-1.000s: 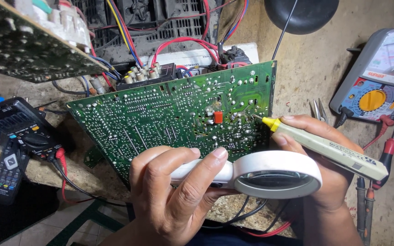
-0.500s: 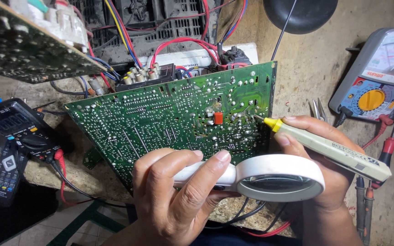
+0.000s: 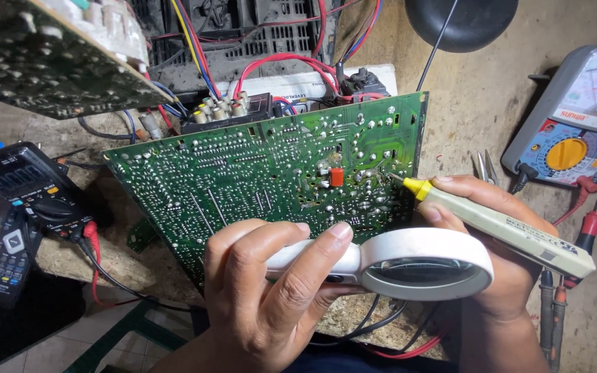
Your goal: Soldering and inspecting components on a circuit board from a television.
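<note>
The left hand point(image 3: 271, 290) gripped a white magnifying glass point(image 3: 409, 266) near the green circuit board point(image 3: 264, 173). To the right, the right hand point(image 3: 499, 242) held a cream probe pen point(image 3: 499, 224), its yellow-collared tip touching the board beside a small red component point(image 3: 336, 177).

White magnifier point(image 3: 409, 266) and cream probe point(image 3: 499, 228) at tilted green board point(image 3: 257, 173)

head cam | looks steeply down, forward | close over workbench point(image 3: 492, 124) | single view
</note>
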